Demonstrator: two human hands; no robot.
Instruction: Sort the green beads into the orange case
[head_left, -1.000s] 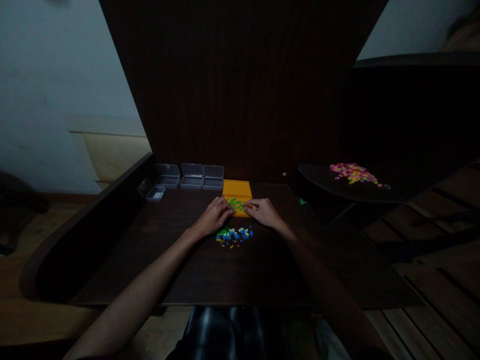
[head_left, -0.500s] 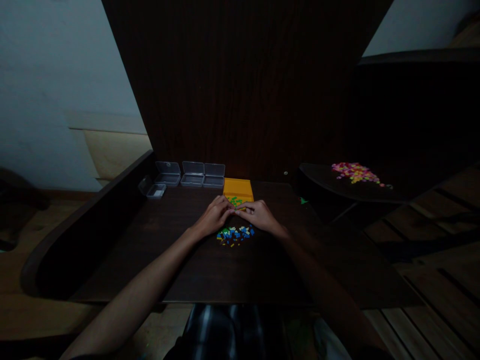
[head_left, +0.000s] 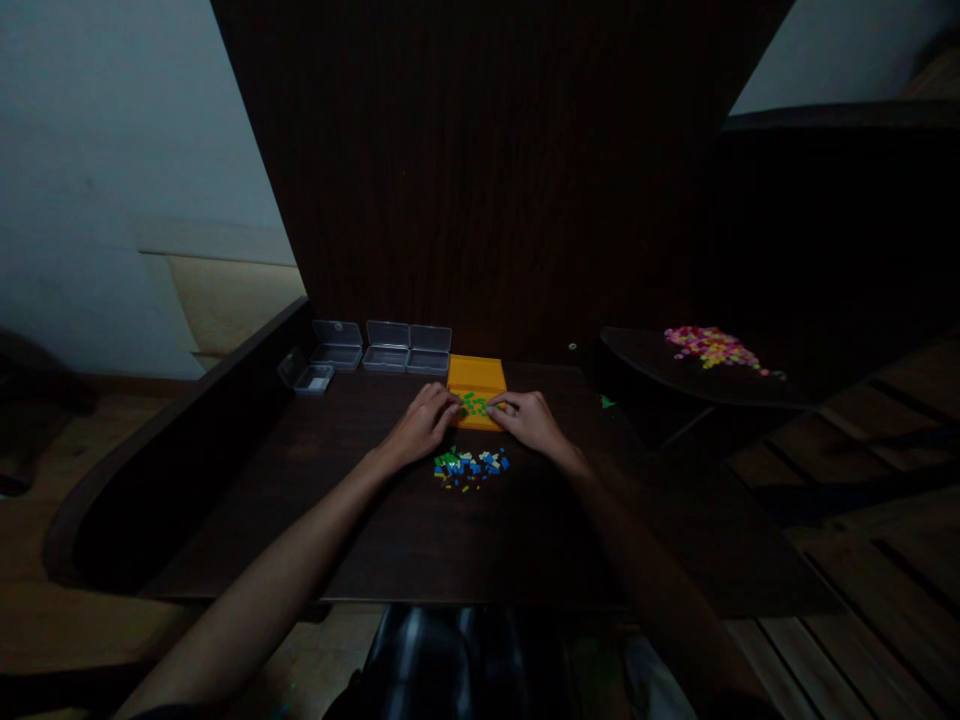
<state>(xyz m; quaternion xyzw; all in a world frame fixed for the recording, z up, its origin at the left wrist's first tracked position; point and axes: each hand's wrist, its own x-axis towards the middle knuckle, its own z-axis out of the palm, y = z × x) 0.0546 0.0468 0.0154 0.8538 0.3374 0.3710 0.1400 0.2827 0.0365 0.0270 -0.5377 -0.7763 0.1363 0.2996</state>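
Note:
An open yellow box stands at the back of the dark table, lid raised, with several small green pieces spread in its base. My left hand is at the box's left edge, fingers curled and closed against its side. Over the right part of the base, my right hand has thumb and fingers drawn together in a pinch; whatever is between them is too small to make out. Just in front of the box lies a loose pile of small blue, white, green and yellow building bricks.
Clear plastic boxes with open lids line the back left, and a smaller one holds something white. On a side shelf at right lies a heap of pink and yellow pieces. A green piece sits near the table's right side.
My hands were together over the front of the box and have moved apart, left hand to its left edge, right hand to its right. More of the green pieces and the box's front now shows.

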